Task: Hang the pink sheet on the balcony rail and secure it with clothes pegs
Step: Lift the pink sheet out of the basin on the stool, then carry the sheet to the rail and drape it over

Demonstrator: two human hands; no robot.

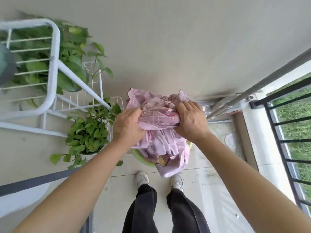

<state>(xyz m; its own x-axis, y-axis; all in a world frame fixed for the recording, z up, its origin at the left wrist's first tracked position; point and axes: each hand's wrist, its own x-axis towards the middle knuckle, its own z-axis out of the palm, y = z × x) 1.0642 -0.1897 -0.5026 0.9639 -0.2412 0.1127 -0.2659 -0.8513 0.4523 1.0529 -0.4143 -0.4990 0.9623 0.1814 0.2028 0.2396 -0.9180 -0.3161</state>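
Note:
A crumpled pink sheet (159,132) with a check and dot pattern is bunched between both hands in the middle of the view. My left hand (127,126) grips its left side and my right hand (191,120) grips its right side. The lower folds hang down into a light green basin (143,159) on the floor, just ahead of my feet. A metal balcony rail (262,78) runs diagonally at the right, apart from the sheet. I see no clothes pegs.
A black barred railing (286,132) with grass beyond it lines the right edge. A white wire plant rack (50,76) holds leafy potted plants (87,133) at the left. A plain wall faces me, and a tiled floor lies under my white shoes (142,178).

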